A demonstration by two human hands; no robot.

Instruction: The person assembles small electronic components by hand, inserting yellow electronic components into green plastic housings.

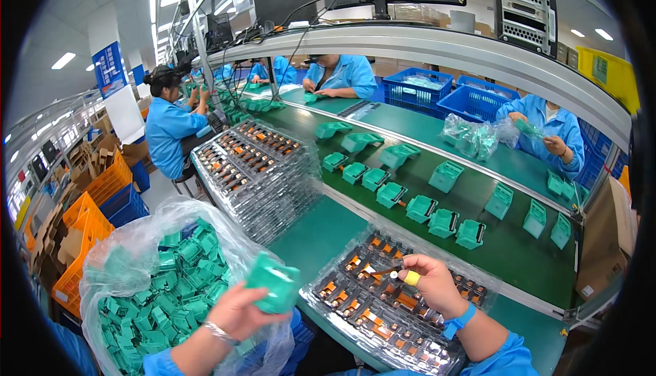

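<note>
My left hand is closed round a green plastic housing, slightly blurred, held up beside a clear bag full of similar green housings. Over a clear blister tray, my right hand pinches a small thin dark part with a pale round piece by the fingertips. Yellow wrapping covers one finger of that hand, and a blue band circles the wrist. Rows of small black, orange and copper-coloured parts lie in the tray's pockets.
Behind the tray, a green conveyor belt carries several spaced green housings. A tall stack of filled clear trays stands left of it. Co-workers in blue sit across and at far left. A metal beam spans overhead; a cardboard box stands right.
</note>
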